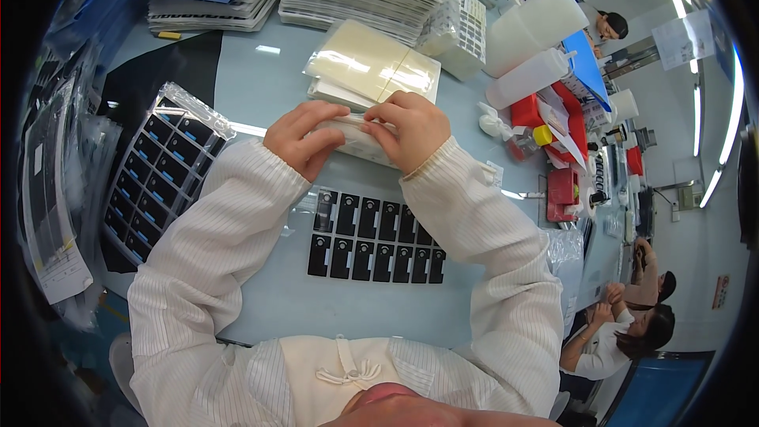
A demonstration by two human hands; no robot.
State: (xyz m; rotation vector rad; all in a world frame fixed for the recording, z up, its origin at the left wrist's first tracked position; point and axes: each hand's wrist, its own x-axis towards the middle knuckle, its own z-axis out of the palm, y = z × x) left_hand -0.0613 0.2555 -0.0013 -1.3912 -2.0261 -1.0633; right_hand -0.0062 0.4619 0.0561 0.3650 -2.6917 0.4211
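Note:
My left hand (307,136) and my right hand (407,128) meet over the middle of the table, fingers bent and pinching the near-side edge of a whitish, partly see-through pack (362,145). The fingers hide much of it, so its exact kind is unclear. Just beyond lies a stack of glossy cream sheets (348,59). Closer to me, two rows of flat black pieces (374,239) with small pale blue tabs rest on the table, partly behind my right sleeve. To the left, a clear plastic tray (207,115) holds more such black pieces.
Tall stacks of sheets (356,0) stand at the back. White bottles (526,79), red bins (563,190) and a yellow-capped bottle (542,136) crowd the right side. Plastic-wrapped sheets (55,190) hang at the far left. Other people (632,332) sit farther right.

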